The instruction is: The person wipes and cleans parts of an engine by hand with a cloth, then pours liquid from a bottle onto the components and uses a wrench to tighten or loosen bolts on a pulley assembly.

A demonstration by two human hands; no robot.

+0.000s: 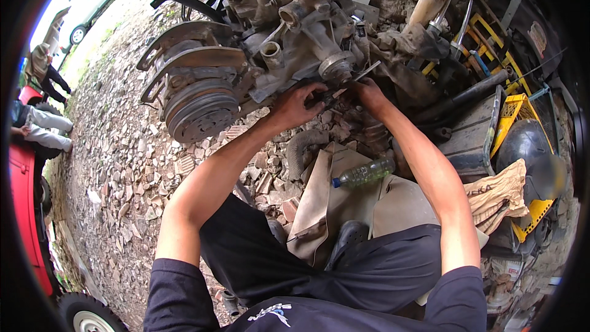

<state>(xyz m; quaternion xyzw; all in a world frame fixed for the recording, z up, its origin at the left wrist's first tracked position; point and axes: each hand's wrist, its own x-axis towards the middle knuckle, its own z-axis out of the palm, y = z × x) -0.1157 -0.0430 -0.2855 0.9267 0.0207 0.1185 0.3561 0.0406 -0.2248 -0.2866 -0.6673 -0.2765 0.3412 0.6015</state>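
A grimy metal engine point(289, 31) fills the top middle, with a round opening in its upper housing. My left hand point(299, 106) is at its lower front, fingers curled around a small dark piece whose kind I cannot make out. Close beside it, my right hand point(369, 97) is closed under the engine's round metal hub point(337, 67). A thin, shiny metal bar point(367, 71) juts up from the right fingers; its lower end is hidden. To the left stands a grooved belt pulley point(203, 110) with curved rusty plates behind it.
Between my legs, a clear plastic bottle point(364, 173) with a blue cap lies on beige sheeting point(313, 203). Right are a yellow crate point(513, 110), a black rounded object point(522, 141) and a tan cloth point(501, 197). Broken rubble point(135, 178) covers the ground. People and a red vehicle point(24, 209) are far left.
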